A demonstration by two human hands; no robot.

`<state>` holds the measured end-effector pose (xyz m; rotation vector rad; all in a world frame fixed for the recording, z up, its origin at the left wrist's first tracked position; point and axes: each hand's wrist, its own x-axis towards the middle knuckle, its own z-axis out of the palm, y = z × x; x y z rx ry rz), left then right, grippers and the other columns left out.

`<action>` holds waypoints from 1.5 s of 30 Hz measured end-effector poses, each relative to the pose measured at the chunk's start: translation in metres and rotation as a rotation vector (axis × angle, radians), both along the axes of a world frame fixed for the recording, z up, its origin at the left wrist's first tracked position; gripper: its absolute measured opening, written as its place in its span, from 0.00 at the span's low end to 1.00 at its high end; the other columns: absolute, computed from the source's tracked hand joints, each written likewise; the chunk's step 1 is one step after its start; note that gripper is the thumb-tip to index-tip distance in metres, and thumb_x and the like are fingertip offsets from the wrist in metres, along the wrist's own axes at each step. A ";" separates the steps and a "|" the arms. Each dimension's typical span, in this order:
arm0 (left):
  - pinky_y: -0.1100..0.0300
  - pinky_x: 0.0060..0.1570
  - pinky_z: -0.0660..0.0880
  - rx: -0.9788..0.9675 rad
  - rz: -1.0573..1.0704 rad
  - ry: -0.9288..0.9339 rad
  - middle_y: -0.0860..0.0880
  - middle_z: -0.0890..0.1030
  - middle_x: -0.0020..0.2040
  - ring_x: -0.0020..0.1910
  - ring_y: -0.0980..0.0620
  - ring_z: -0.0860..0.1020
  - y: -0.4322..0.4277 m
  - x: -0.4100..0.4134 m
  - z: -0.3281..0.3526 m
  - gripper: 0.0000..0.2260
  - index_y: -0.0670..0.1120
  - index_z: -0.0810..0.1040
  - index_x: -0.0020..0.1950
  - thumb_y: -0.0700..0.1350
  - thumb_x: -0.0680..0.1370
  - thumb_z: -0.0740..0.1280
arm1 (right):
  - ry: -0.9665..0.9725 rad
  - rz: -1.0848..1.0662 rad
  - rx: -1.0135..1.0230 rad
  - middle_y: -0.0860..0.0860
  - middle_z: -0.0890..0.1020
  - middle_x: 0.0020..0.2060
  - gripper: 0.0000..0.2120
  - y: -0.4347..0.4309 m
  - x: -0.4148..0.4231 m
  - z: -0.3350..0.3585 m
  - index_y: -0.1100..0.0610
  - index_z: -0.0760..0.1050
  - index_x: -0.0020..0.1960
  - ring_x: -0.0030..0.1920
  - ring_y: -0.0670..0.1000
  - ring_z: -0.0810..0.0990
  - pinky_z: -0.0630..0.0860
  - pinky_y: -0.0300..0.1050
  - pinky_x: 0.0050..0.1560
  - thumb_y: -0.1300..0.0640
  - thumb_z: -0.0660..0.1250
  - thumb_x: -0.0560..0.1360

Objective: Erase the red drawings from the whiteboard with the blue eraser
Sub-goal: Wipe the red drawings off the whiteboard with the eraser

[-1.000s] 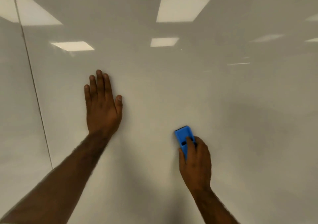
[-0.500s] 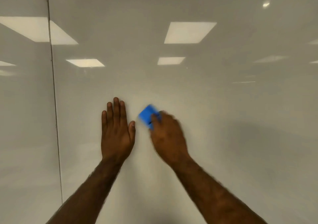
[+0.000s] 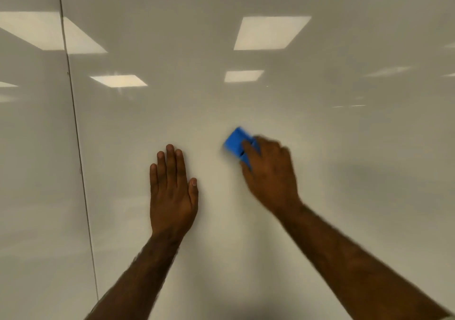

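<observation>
A glossy whiteboard fills the whole view, and no red marks show on it. My right hand presses the blue eraser against the board at mid-height; both are motion-blurred, and the eraser's lower end is hidden under my fingers. To the left of the eraser, my left hand lies flat on the board, fingers pointing up and close together, holding nothing.
A thin dark vertical seam between two board panels runs down the left side. Bright reflections of ceiling lights show on the upper part of the board.
My right hand swept the eraser up and left until it came close to my left thumb, then moved it right. The left hand stayed flat on the board while the view shifted.
</observation>
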<state>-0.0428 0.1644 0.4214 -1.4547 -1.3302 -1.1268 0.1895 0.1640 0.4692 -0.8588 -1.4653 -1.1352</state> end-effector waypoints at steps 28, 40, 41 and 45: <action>0.44 0.82 0.45 -0.197 -0.039 0.041 0.39 0.51 0.85 0.84 0.40 0.49 -0.016 0.000 -0.139 0.31 0.41 0.47 0.85 0.53 0.85 0.49 | 0.563 -0.039 -0.458 0.64 0.78 0.56 0.24 -0.029 0.036 -0.170 0.61 0.78 0.69 0.52 0.64 0.78 0.82 0.56 0.44 0.54 0.75 0.75; 0.46 0.82 0.50 -0.275 -0.057 0.111 0.39 0.60 0.83 0.82 0.41 0.56 -0.038 -0.015 -0.159 0.29 0.38 0.63 0.80 0.55 0.86 0.46 | 0.282 0.054 -0.264 0.59 0.82 0.51 0.16 -0.023 0.048 -0.009 0.50 0.81 0.64 0.48 0.62 0.79 0.76 0.55 0.48 0.45 0.67 0.80; 0.46 0.81 0.51 -0.266 -0.058 0.124 0.39 0.61 0.82 0.81 0.41 0.58 -0.038 -0.016 -0.153 0.29 0.38 0.64 0.80 0.55 0.86 0.47 | 0.414 0.049 -0.174 0.63 0.79 0.54 0.18 -0.020 0.062 0.017 0.54 0.80 0.68 0.51 0.66 0.78 0.77 0.58 0.50 0.51 0.70 0.79; 0.44 0.80 0.54 -0.204 -0.068 0.152 0.39 0.63 0.81 0.81 0.41 0.60 -0.035 -0.020 -0.112 0.28 0.38 0.66 0.79 0.55 0.86 0.49 | 0.534 0.014 -0.216 0.65 0.78 0.57 0.19 -0.021 0.025 0.045 0.55 0.77 0.70 0.54 0.66 0.77 0.73 0.58 0.54 0.52 0.68 0.80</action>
